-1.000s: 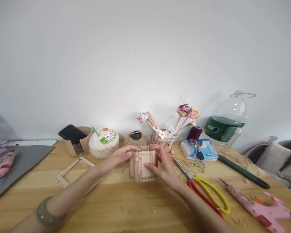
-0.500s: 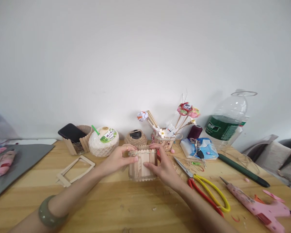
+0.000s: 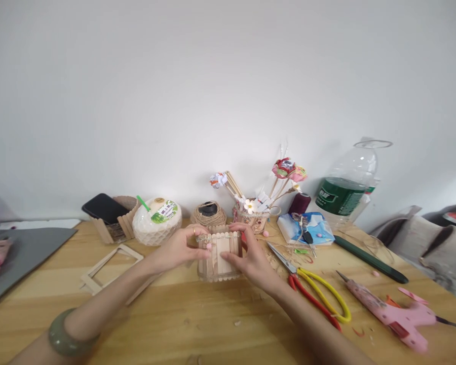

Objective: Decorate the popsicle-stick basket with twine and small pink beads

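Nearest the camera, two bare forearms reach forward over the wooden tabletop (image 3: 197, 324), the left wrist wearing a green bangle (image 3: 63, 337). They meet at a small box of upright craft sticks (image 3: 217, 255), which stands on the tabletop in the middle of the view. The left hand (image 3: 178, 247) clasps the box from its left side, fingers (image 3: 201, 253) curled narrowly round the top edge and front, one tip touching a small pink bead (image 3: 209, 246) on the front face. The right hand (image 3: 251, 256) holds the box from the right, thumb laid across the front and the other fingers wrapped behind the far right corner, so the box sits pinched between both hands.

Just right of the right hand lie scissors with yellow and red handles (image 3: 315, 296), and further right a pink glue gun (image 3: 391, 315) and a dark green rod (image 3: 370, 259). To the left, a flat frame of craft sticks (image 3: 112, 261) lies near the left forearm, with a grey mat (image 3: 23, 253) beyond it.

Behind the box, along the wall, stand a stick holder with a black phone (image 3: 104, 208), a white coconut-shaped cup (image 3: 156, 222), a ball of twine (image 3: 208, 214), a small basket of paper flowers (image 3: 256, 215), a maroon spool (image 3: 298, 203), a blue tissue pack (image 3: 306, 228) and a large plastic bottle (image 3: 345, 187).
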`<control>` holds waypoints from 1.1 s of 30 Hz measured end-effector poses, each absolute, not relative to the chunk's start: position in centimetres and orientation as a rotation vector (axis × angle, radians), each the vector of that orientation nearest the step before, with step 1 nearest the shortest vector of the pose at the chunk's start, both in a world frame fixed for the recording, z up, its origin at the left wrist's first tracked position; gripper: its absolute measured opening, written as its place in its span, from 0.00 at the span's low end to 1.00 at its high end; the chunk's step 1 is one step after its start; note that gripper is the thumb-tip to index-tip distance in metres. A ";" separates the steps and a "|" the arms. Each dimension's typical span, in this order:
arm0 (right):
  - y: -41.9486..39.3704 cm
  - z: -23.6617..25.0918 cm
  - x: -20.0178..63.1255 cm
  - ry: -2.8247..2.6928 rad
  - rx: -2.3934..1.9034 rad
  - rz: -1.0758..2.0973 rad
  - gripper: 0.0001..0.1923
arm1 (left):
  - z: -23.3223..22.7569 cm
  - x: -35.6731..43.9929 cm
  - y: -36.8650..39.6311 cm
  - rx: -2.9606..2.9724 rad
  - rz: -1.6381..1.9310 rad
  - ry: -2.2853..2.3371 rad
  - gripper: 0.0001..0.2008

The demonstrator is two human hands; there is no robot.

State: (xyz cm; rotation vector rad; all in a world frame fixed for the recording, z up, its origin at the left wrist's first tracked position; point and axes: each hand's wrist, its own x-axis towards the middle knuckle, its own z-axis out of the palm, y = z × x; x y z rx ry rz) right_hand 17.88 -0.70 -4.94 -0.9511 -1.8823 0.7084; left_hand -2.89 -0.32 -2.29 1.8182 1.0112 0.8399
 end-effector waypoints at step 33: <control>-10.4 -2.6 30.7 -1.947 -1.897 -0.391 0.09 | -0.2 -1.5 -4.7 2.358 1.258 0.930 0.05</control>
